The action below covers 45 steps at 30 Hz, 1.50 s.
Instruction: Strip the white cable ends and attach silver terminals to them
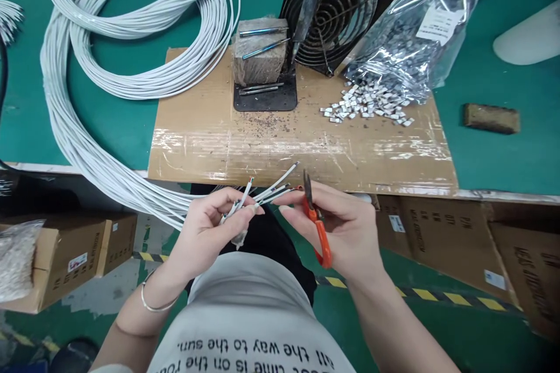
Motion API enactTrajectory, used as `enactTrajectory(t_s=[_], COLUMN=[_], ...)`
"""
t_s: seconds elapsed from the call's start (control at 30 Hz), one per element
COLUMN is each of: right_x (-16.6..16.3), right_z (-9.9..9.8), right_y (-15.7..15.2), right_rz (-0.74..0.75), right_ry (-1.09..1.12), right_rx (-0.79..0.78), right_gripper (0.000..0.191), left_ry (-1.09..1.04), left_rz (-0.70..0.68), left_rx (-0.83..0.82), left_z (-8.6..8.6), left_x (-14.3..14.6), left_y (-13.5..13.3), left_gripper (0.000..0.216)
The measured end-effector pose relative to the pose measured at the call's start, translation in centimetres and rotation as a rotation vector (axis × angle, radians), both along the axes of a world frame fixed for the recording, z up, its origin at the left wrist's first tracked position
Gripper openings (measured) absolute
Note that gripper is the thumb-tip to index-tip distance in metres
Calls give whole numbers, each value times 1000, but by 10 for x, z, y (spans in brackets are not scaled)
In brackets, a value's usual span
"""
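Note:
My left hand is closed around the ends of several white cables, pinching them between thumb and fingers. Their loose tips fan out toward my right hand, and coloured inner wires show at some ends. In my right hand rests a pair of orange-handled scissors, its dark blades pointing away from me. The thumb and forefinger of that hand are at the cable tips; whether they grip one I cannot tell. Both hands are just off the table's front edge, above my lap.
Cardboard covers the table's front. On it stand a soldering iron, a block with metal tips and a fan. Small white-and-metal connectors spill from a clear bag. A brown bar lies right. Cartons stand below.

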State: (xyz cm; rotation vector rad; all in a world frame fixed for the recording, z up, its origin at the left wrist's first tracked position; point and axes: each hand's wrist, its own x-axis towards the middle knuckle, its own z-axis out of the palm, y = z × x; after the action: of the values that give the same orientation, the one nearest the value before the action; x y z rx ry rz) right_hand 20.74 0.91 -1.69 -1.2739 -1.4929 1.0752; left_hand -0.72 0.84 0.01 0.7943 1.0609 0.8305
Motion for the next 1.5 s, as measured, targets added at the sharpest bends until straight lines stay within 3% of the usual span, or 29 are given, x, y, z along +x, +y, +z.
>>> enactTrajectory(t_s=[0.13,0.3,0.47,0.53,0.7,0.83,1.17,1.5], right_x=[-15,-25,-12,-5,3,1,-3,-3], right_z=[3,-1,-9,-9,-1,2,5,2], right_y=[1,4,7,6,-2,-5,-2,-3], right_rz=[-17,-51,-240,-191,155,264,283,269], right_ry=[88,81,199,137,-74,-169,-232,-240], right_rx=[-1,125,-29,-74,-51,-38,40,-20], right_gripper=[6,17,25,32,45,47,47,50], left_ry=[22,59,99,116,186,228,227,258], left_rz=[-44,-125,-112,-106,-69,-44,-61,-71], left_rx=[-19,-15,11,30,125,188,153,156], left_z=[0,1,3,3,0,-1,2,3], left_x=[-1,-4,-5,-4,-2,-2,-1,0], left_y=[-3,-7,-6,-5,-3,-3,-2,-1], left_gripper=[21,25,26,27,24,15,14,15])
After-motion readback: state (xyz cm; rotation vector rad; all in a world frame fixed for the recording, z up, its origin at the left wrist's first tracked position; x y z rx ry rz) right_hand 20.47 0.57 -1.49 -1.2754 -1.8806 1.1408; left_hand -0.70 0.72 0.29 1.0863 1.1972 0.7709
